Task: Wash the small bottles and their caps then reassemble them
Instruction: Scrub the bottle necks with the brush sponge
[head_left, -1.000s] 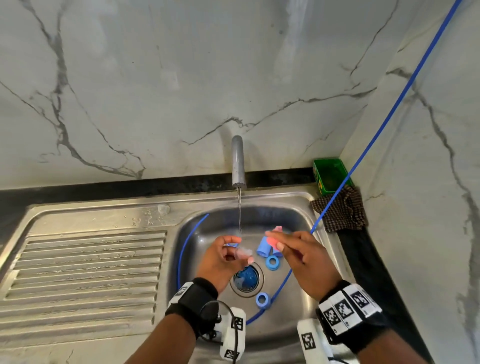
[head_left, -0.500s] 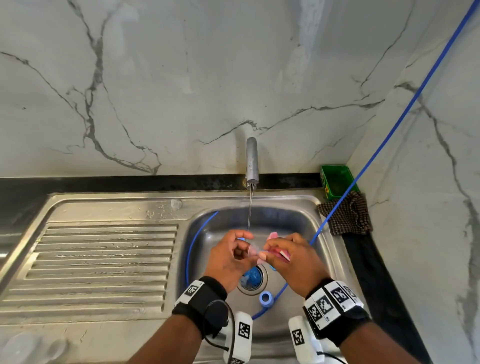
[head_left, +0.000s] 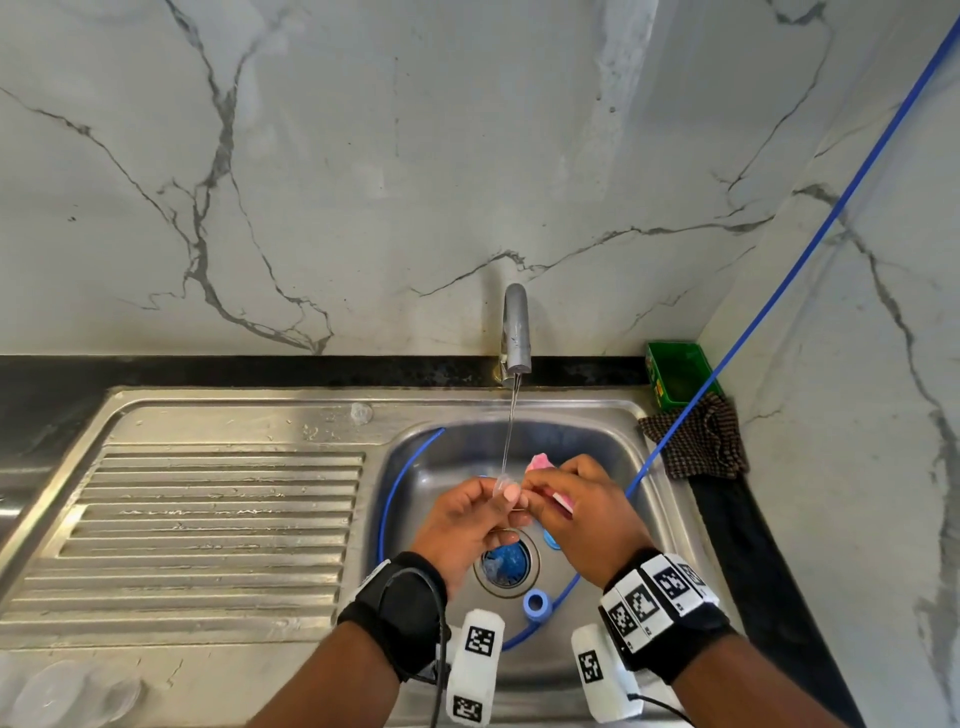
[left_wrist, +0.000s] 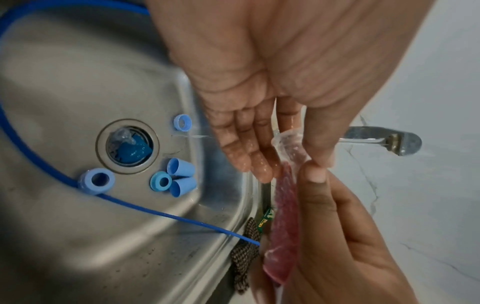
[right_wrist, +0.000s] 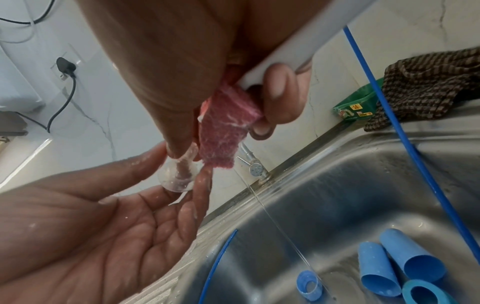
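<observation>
Two hands meet under the tap stream over the sink (head_left: 597, 441). Small clear bottle (left_wrist: 291, 146) sits between them: left hand (head_left: 467, 525) fingers nearly straight, supporting it; right hand (head_left: 582, 509) pinches its end and grips a pink scrub pad (right_wrist: 221, 131). Bottle's long axis appears to run hand to hand. Right nearer for scrubbing.
</observation>
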